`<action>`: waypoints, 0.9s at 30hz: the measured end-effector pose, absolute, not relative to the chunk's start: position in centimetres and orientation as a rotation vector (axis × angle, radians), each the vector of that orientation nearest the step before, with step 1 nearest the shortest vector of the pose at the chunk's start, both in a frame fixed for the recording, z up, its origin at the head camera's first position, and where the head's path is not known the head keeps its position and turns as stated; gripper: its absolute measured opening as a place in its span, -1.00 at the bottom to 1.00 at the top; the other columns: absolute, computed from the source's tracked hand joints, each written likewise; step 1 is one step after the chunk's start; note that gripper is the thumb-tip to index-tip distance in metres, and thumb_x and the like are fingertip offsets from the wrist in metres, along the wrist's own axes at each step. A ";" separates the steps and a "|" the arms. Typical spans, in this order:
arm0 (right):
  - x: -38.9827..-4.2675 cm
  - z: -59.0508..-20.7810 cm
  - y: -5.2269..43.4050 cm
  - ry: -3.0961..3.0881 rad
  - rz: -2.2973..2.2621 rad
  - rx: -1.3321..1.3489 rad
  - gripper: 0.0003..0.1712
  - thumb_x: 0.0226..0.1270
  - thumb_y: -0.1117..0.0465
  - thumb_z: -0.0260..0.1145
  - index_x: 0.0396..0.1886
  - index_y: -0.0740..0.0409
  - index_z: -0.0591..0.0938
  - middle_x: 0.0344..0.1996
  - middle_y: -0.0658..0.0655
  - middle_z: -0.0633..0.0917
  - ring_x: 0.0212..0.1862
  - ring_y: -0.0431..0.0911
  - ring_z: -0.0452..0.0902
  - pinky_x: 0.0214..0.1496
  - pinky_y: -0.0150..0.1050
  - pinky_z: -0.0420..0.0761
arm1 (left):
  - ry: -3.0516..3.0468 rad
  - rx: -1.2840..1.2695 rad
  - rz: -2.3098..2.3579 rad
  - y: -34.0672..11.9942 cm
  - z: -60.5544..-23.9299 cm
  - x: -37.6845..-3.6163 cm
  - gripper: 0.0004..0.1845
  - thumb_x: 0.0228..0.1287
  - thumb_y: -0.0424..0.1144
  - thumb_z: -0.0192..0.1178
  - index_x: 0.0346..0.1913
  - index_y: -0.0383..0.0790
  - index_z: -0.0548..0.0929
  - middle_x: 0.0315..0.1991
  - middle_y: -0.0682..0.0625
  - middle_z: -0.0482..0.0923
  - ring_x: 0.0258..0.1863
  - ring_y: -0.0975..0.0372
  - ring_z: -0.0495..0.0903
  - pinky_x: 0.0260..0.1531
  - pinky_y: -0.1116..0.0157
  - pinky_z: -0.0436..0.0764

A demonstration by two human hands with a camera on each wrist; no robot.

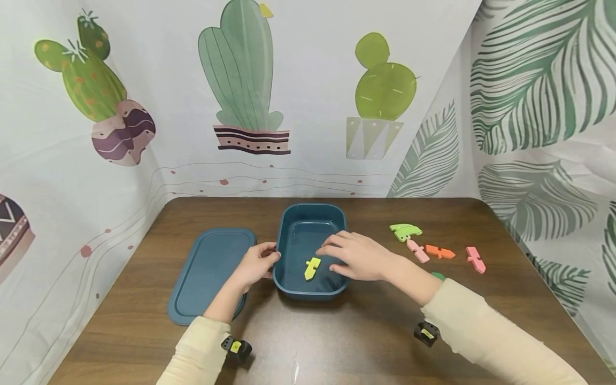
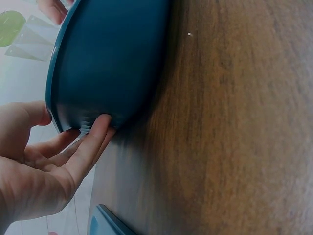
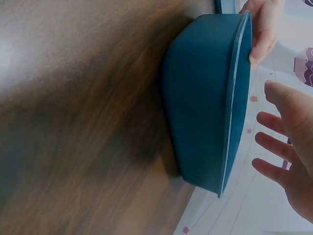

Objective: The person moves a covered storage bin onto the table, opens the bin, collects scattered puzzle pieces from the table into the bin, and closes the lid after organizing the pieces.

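Note:
A teal box stands in the middle of the brown table, with a yellow puzzle piece lying flat on its floor. My left hand holds the box's left rim. In the left wrist view the thumb lies over the rim and the fingers press the outer wall of the box. My right hand hovers over the box's right half with its fingers spread and holds nothing. In the right wrist view that hand is just above the box rim.
The teal lid lies flat to the left of the box. To the right lie a green piece, a pink piece, an orange piece and another pink piece. Printed curtains close in the table on three sides.

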State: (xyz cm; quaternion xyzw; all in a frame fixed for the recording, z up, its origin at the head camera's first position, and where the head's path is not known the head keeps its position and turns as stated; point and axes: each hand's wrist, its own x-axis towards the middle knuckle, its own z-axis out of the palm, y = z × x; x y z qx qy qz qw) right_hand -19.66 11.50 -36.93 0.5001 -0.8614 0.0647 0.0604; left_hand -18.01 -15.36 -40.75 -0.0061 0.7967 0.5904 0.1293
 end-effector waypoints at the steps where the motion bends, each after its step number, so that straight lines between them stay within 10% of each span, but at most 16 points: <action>1: -19.6 -36.9 11.7 -2.607 0.200 1.509 -0.56 0.19 0.05 0.30 0.09 -0.07 0.53 -0.03 -0.03 0.56 0.04 -0.09 0.43 0.02 -0.18 0.53 | 2.318 -0.019 1.716 -15.3 -40.7 -18.0 -0.52 0.31 -0.34 0.02 0.23 -0.50 0.30 0.04 -0.37 0.44 -0.10 -0.03 0.51 -0.34 0.17 0.67; 27: -18.7 -37.2 17.5 -2.631 0.204 1.382 -0.51 0.14 0.05 0.33 0.11 -0.04 0.52 0.00 -0.03 0.56 0.08 -0.08 0.43 0.08 -0.09 0.51 | 2.328 -0.060 1.744 -15.8 -43.6 -19.4 -0.57 0.28 -0.32 0.04 0.20 -0.39 0.39 -0.05 -0.25 0.52 -0.28 0.11 0.58 -0.40 0.17 0.67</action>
